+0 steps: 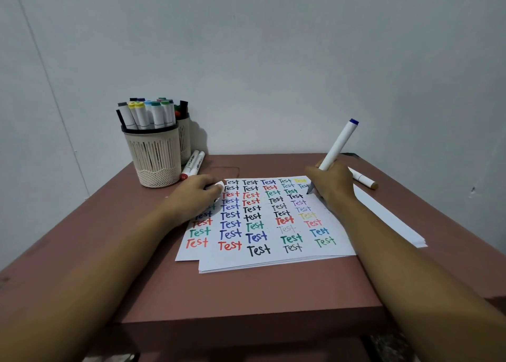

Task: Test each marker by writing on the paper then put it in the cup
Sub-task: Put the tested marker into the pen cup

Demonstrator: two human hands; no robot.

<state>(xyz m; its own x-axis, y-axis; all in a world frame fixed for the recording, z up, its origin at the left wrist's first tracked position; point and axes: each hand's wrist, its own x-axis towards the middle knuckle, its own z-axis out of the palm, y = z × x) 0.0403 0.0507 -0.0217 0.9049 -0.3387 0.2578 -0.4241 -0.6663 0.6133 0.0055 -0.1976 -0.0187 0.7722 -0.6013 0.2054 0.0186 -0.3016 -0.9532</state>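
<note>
Head view: right hand [332,186] grips the marker [338,145], tip on paper [273,256]; left hand [191,194], pinching a cap [216,185], should press the paper flat beneath it.

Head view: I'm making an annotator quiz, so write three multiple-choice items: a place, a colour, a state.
1. Where on the table does the front cup stand? A) far left corner B) near right corner C) middle
2. What colour is the top end of the marker in the right hand? A) red B) blue C) yellow
3. That marker is: A) lying flat B) in the cup C) gripped, tip down on the paper
A: it stands far left; B: the end cap is blue; C: the hand grips it.
</note>
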